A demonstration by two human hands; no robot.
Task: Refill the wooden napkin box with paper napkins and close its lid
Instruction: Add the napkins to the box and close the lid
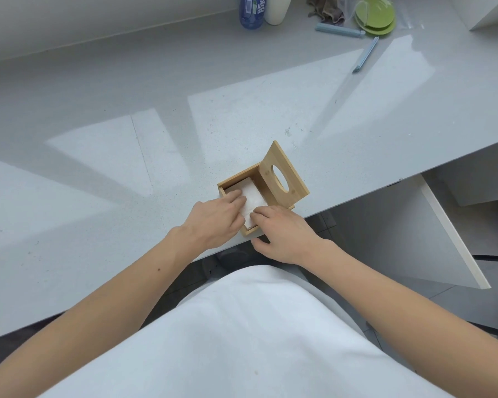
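Observation:
A small wooden napkin box (236, 177) sits at the near edge of the grey counter. Its hinged lid (282, 173), with an oval hole, stands upright on the right side. A stack of white paper napkins (253, 198) lies inside the box. My left hand (216, 218) rests on the box's left side with its fingertips flat on the napkins. My right hand (282, 234) is at the near right corner, fingers on the napkins and thumb below the counter edge. Neither hand is closed around anything.
At the counter's back stand a blue bottle (252, 11), a white cup (278, 8), a crumpled cloth (325, 8), green plates (374, 14) and two light-blue clips (339, 30) (365, 54). An open white cabinet door (431, 234) juts out below on the right.

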